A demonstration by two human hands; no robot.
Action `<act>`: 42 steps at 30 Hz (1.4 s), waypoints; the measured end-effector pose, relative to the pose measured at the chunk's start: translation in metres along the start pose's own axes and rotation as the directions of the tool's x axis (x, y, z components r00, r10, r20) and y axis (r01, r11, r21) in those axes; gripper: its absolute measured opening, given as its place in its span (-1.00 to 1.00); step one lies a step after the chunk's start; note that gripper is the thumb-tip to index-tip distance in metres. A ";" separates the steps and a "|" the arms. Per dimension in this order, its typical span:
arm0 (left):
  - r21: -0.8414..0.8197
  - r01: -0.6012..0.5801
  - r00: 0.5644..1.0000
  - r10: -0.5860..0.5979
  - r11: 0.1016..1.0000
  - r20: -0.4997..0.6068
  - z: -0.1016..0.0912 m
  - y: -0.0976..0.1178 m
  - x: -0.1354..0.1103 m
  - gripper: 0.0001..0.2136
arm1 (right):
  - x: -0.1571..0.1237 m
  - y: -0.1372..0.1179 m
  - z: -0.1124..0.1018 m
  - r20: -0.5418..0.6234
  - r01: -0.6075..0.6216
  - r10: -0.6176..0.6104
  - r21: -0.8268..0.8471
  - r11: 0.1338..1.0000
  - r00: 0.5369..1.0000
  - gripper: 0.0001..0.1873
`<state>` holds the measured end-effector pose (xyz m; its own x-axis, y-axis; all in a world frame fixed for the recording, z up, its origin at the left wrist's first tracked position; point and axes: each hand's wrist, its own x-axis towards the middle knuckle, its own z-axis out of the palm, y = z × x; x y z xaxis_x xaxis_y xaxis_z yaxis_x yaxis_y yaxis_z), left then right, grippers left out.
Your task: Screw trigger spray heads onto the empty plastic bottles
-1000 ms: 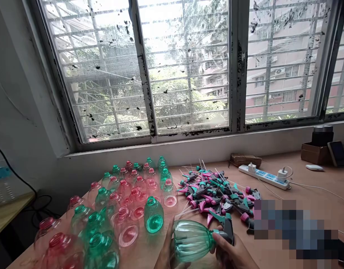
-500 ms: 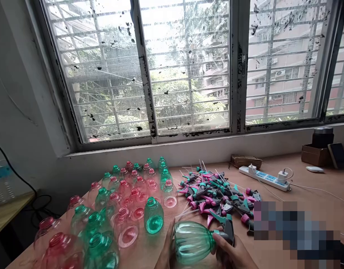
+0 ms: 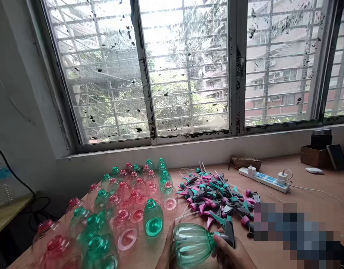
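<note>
A clear green spray bottle (image 3: 192, 244) lies on its side between my hands, its neck pointing right. My left hand (image 3: 166, 246) is closed around the bottle's base end. At the neck, my right hand (image 3: 230, 250) grips the grey and green trigger spray head (image 3: 228, 229), with the thumb on its collar. The head sits on the bottle's neck; how tightly, I cannot tell. Just beyond lies a pile of loose spray heads (image 3: 213, 192) in pink, green and grey, with thin white tubes. Left of my hands stand several open red bottles (image 3: 124, 228) and green bottles (image 3: 153, 216).
A white power strip (image 3: 264, 179) with plugs and cables lies behind the pile. At the back right are a cardboard box (image 3: 313, 157), a phone (image 3: 336, 157) and a white mouse-like object (image 3: 314, 170). The windowsill (image 3: 188, 151) borders the table's far side. Part of the right side is pixelated.
The view has shifted very slightly. Both hands hold the bottle and its spray head in nearly the same place, with no clear movement between them.
</note>
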<state>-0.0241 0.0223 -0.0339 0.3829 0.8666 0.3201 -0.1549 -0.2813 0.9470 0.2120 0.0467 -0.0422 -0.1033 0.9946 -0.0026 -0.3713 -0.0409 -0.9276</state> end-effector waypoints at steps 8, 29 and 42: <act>-0.068 0.111 0.994 -0.112 0.992 -0.015 -0.009 -0.005 -0.007 0.09 | 0.004 0.008 -0.004 0.003 0.004 -0.004 -0.028 1.000 1.000 -0.37; -0.017 0.069 0.995 -0.070 0.997 -0.073 -0.015 -0.025 0.000 0.32 | 0.001 0.002 -0.003 0.053 -0.039 0.042 -0.047 0.998 0.998 -0.38; -0.052 0.115 0.992 -0.117 0.992 -0.039 -0.018 -0.023 -0.005 0.18 | 0.002 0.001 -0.003 0.037 -0.043 0.045 -0.041 0.998 0.998 -0.36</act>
<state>-0.0393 0.0315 -0.0576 0.3624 0.9089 0.2062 -0.1569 -0.1585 0.9748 0.2139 0.0490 -0.0446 -0.1536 0.9877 -0.0304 -0.3285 -0.0801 -0.9411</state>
